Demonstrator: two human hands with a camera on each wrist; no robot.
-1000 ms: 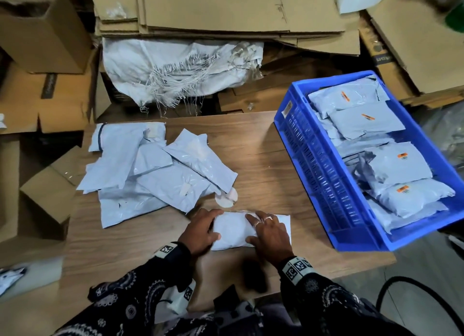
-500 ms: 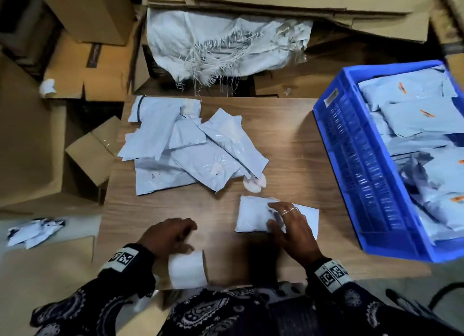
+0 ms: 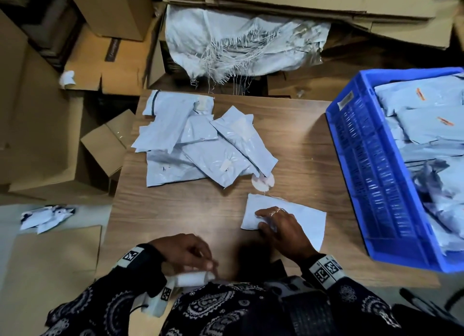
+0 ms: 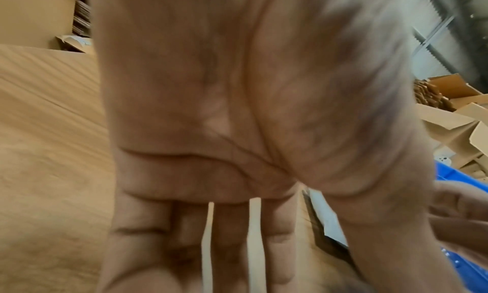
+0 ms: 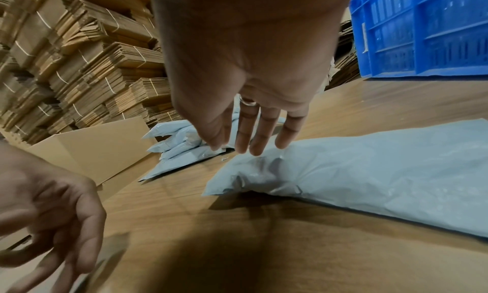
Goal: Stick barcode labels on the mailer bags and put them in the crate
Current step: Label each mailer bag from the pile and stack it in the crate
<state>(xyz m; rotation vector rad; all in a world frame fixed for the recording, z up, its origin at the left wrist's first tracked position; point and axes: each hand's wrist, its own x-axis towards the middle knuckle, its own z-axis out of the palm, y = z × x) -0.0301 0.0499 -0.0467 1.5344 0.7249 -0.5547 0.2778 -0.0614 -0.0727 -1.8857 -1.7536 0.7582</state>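
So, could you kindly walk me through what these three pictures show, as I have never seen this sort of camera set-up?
There is no machine here: a person works with bare hands and wears three cameras. The wide picture is from the head, looking down at a wooden table. The other two are from the wrists, looking along each palm.

On the table lie a pile of grey mailer bags and a blue crate with labelled bags inside. The right hand rests with straight fingers on one mailer bag. The left hand, at the near edge, works at a white label roll; its grip is too blurred to judge.
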